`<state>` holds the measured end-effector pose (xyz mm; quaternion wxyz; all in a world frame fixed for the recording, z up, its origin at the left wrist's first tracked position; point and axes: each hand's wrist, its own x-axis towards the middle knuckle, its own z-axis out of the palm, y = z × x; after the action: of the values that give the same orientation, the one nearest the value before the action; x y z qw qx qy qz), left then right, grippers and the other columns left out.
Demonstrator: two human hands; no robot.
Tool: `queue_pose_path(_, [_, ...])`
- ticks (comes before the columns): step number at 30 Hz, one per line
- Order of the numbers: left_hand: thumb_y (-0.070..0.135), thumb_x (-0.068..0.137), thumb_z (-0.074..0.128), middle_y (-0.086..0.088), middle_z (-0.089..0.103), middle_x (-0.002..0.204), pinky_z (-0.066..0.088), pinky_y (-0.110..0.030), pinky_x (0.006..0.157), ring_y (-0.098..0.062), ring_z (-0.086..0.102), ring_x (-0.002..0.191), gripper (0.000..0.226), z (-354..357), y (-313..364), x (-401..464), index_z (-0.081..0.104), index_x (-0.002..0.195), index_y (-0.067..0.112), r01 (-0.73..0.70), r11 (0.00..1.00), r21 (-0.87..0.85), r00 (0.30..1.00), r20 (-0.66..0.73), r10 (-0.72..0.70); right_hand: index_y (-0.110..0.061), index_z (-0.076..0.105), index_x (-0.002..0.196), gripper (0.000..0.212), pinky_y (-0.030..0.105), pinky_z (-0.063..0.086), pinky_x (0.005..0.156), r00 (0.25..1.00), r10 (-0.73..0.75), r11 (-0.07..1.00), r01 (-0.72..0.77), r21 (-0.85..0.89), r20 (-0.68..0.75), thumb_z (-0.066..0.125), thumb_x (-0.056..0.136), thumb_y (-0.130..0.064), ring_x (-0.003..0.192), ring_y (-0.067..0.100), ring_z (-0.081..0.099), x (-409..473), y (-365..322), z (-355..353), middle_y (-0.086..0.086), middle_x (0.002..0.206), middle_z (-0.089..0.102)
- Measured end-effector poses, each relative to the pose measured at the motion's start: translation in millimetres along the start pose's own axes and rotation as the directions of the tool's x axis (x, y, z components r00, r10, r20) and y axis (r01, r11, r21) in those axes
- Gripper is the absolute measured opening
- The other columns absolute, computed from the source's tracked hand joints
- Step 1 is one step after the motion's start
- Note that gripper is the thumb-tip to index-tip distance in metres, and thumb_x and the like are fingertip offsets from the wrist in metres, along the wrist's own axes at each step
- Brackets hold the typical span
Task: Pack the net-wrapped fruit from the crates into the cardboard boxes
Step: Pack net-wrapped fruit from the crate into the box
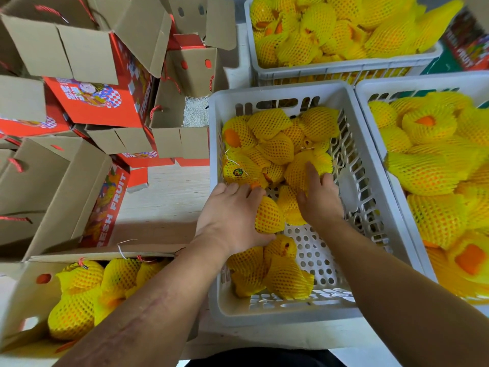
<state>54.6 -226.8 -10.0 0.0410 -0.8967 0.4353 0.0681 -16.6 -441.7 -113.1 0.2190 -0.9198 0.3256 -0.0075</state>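
Reaching into the middle white crate (pixel 277 96), both hands are working among the net-wrapped fruit. The left hand (pixel 230 215) is curling its grip round one netted fruit (pixel 268 215) near the crate's left wall, thumb underneath and fingers over the top. The right hand (pixel 318 200) is lying on a second fruit (pixel 299 170) deeper in the pile, fingers fairly straight; I cannot tell whether that grip is truly closing.

More fruit is lying loose in this crate, two neighbouring crates are sitting full, and the open cardboard box (pixel 23 295) at lower left is already holding several.

To do this well, each hand should probably be cupping the fruit from beneath rather than pinching the foam net, which could be slipping off, then lifting clear of the crate wall before swinging left to the box.
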Motion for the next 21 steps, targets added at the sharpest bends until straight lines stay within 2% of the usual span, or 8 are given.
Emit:
queue_pose_path(3, [0.093, 0.068, 0.049, 0.003, 0.056, 0.127, 0.031, -0.038, 0.103, -0.022, 0.051, 0.119, 0.101, 1, -1, 0, 0.039, 0.146, 0.03, -0.002, 1.0, 0.0, 1.0, 0.004, 0.002, -0.031, 0.039, 0.144, 0.058, 0.045, 0.042, 0.08, 0.994, 0.108, 0.994, -0.108, -0.024, 0.014, 0.06, 0.093, -0.049, 0.116, 0.038, 0.035, 7, 10, 3, 0.011, 0.129, 0.029])
queue_pose_path(5, [0.093, 0.068, 0.049, 0.003, 0.056, 0.129, 0.031, -0.038, 0.104, -0.023, 0.051, 0.12, 0.102, 1, 0, 0, 0.038, 0.147, 0.03, -0.002, 1.0, 0.001, 1.0, 0.007, 0.002, -0.024, 0.044, 0.137, 0.057, 0.049, 0.043, 0.09, 0.998, 0.056, 0.998, -0.056, -0.042, 0.014, 0.065, 0.09, -0.048, 0.125, 0.039, 0.034, 10, 14, 4, 0.01, 0.144, 0.027])
queue_pose_path(8, [0.093, 0.069, 0.049, 0.003, 0.056, 0.129, 0.031, -0.038, 0.105, -0.023, 0.051, 0.12, 0.102, 2, -1, 1, 0.038, 0.147, 0.029, -0.003, 1.0, -0.005, 1.0, 0.003, 0.003, -0.023, 0.03, 0.15, 0.08, 0.054, 0.037, 0.106, 0.999, 0.013, 1.0, -0.013, 0.006, 0.053, 0.072, 0.086, -0.044, 0.136, 0.042, 0.03, 7, 13, 8, 0.011, 0.161, 0.017])
queue_pose_path(10, [0.093, 0.068, 0.047, 0.003, 0.057, 0.128, 0.031, -0.038, 0.105, -0.023, 0.051, 0.119, 0.102, 2, -1, 1, 0.039, 0.147, 0.029, -0.003, 1.0, -0.004, 1.0, -0.001, 0.003, -0.031, 0.018, 0.155, 0.094, 0.056, 0.033, 0.111, 0.999, 0.001, 0.998, 0.002, -0.064, 0.049, 0.074, 0.082, -0.05, 0.141, 0.042, 0.023, 9, 6, 7, 0.012, 0.165, 0.006])
queue_pose_path(13, [0.096, 0.065, 0.042, 0.004, 0.057, 0.127, 0.031, -0.038, 0.104, -0.022, 0.051, 0.119, 0.103, 2, -1, 1, 0.04, 0.145, 0.03, -0.005, 1.0, -0.007, 1.0, -0.006, 0.004, -0.032, 0.029, 0.15, 0.089, 0.053, 0.031, 0.111, 0.992, -0.086, 0.959, 0.107, -0.263, 0.089, 0.07, 0.078, -0.063, 0.14, 0.038, 0.022, 27, -7, -3, 0.008, 0.162, 0.012])
queue_pose_path(16, [0.095, 0.066, 0.045, 0.004, 0.057, 0.127, 0.031, -0.038, 0.103, -0.023, 0.051, 0.118, 0.103, 4, -2, 1, 0.04, 0.145, 0.03, -0.006, 1.0, 0.003, 1.0, -0.005, 0.006, -0.024, 0.04, 0.147, 0.084, 0.051, 0.034, 0.108, 0.988, -0.033, 0.93, 0.085, -0.358, 0.149, 0.063, 0.081, -0.071, 0.135, 0.037, 0.031, 46, -23, -9, 0.006, 0.151, 0.031])
queue_pose_path(19, [0.094, 0.066, 0.048, 0.003, 0.057, 0.125, 0.032, -0.038, 0.103, -0.023, 0.052, 0.117, 0.103, 3, -2, 2, 0.042, 0.145, 0.029, -0.003, 1.0, 0.0, 1.0, -0.017, 0.003, -0.021, 0.03, 0.151, 0.095, 0.052, 0.041, 0.102, 0.981, 0.042, 0.904, 0.044, -0.424, 0.191, 0.069, 0.079, -0.07, 0.137, 0.04, 0.031, 52, -35, -3, 0.008, 0.152, 0.028])
queue_pose_path(21, [0.093, 0.066, 0.05, 0.003, 0.058, 0.126, 0.032, -0.038, 0.103, -0.023, 0.052, 0.117, 0.103, 3, -2, 2, 0.042, 0.145, 0.028, -0.005, 1.0, -0.008, 1.0, -0.022, 0.004, -0.019, 0.027, 0.149, 0.096, 0.053, 0.047, 0.093, 0.971, 0.13, 0.938, -0.054, -0.343, 0.202, 0.076, 0.078, -0.062, 0.133, 0.043, 0.037, 54, -39, 2, 0.011, 0.15, 0.027])
